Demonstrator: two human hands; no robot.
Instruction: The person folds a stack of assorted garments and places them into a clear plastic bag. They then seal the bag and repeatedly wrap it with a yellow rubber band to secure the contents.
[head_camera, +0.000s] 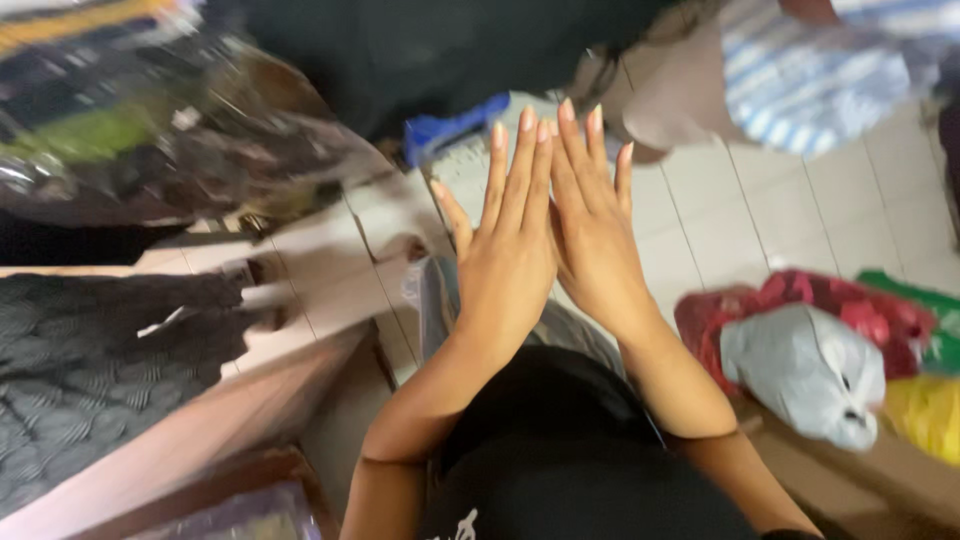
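Over the white tiled floor (760, 215) I've got both hands up, flat and empty, fingers straight and pointing away from me. My left hand (505, 255) and my right hand (595, 235) are side by side, touching along the inner edges, backs facing up, gripping nothing. Below my wrists sits my black garment (560, 450). Off to my right lies a grey plastic bag (805, 370), resting against a red bag (830, 300), with something yellow (925, 410) and green (915, 295) just beside them. To my left, dark patterned fabric (90, 370) spreads over a wooden ledge (190, 435), and clear-wrapped packages (150, 130) are piled above it. Past my fingertips there's a blue item (450, 128) and, well apart, blue-striped cloth (820, 85), all blurred.
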